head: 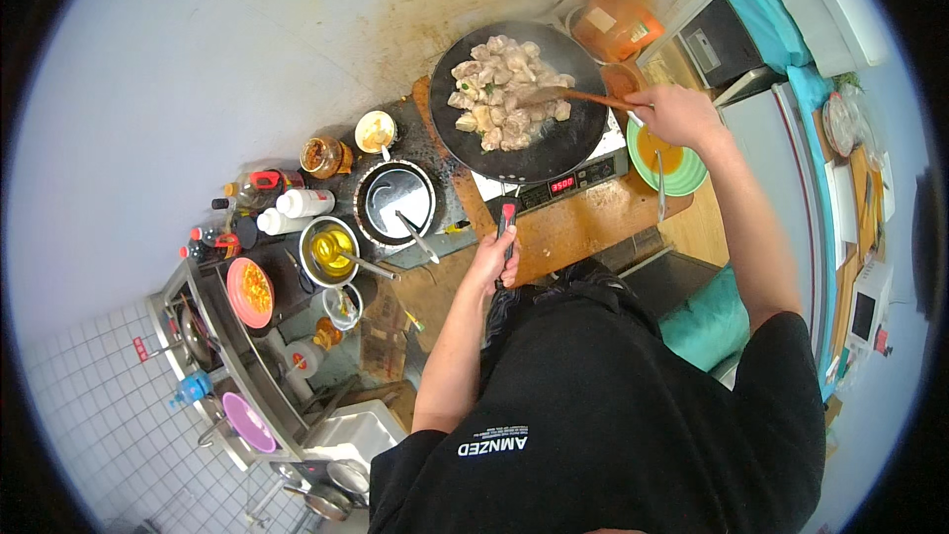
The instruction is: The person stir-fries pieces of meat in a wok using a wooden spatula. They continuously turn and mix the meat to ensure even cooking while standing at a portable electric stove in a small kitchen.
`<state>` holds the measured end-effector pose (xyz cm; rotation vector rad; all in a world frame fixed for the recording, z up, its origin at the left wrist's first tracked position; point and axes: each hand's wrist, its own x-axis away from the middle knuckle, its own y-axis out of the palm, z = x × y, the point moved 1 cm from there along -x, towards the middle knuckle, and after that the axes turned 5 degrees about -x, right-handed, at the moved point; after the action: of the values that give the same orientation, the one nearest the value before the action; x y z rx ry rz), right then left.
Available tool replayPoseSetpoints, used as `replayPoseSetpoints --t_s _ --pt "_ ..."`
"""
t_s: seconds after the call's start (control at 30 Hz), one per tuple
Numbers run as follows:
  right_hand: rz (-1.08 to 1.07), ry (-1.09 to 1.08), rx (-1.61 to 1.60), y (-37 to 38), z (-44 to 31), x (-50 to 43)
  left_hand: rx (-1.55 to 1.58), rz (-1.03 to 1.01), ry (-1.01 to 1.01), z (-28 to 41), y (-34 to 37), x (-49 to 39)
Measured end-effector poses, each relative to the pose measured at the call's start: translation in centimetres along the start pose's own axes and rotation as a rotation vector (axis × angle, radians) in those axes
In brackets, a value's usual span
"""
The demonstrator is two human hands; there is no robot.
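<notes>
A black wok [474, 159] sits on an induction cooker [597, 172] whose red display is lit. My left hand [495, 256] is wrapped around the wok's black handle [507, 219]. Chunks of pale, partly browned meat [504, 70] with a few green bits lie heaped in the wok. In my right hand [673, 115] is a wooden spatula [597, 98], its blade against the right side of the meat. Just below that hand stands a green bowl [695, 178] of orange-yellow liquid with a metal spoon [660, 185] in it.
Left of the wok are a pot of dark liquid [389, 200], a steel bowl of yellow oil [328, 252], a jar [322, 157], white bottles [305, 203] and a pink bowl of chopped food [241, 297]. An orange container [615, 21] stands behind the cooker. A wall [356, 7] rises behind the counter.
</notes>
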<state>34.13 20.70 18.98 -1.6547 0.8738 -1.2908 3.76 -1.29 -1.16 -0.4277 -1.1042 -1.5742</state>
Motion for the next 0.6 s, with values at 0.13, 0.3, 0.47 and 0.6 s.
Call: replayPoseSetpoints --t_s 0.13,0.3,0.47,0.6 --pt "0.12 -0.072 -0.073 2.2 -3.5 -3.7 -0.013 0.018 -0.02 0.5 0.4 0.3" --pt "0.085 -0.218 0.043 5.7 -4.8 -4.7 -0.01 0.031 -0.038 0.4 0.2 0.2" --pt "0.112 -0.328 0.22 3.1 -0.5 -3.2 -0.008 0.041 -0.014 0.3 0.3 0.5" --pt "0.072 -0.273 0.376 -3.9 1.2 -0.8 -0.003 0.003 -0.013 0.0 0.1 -0.2"
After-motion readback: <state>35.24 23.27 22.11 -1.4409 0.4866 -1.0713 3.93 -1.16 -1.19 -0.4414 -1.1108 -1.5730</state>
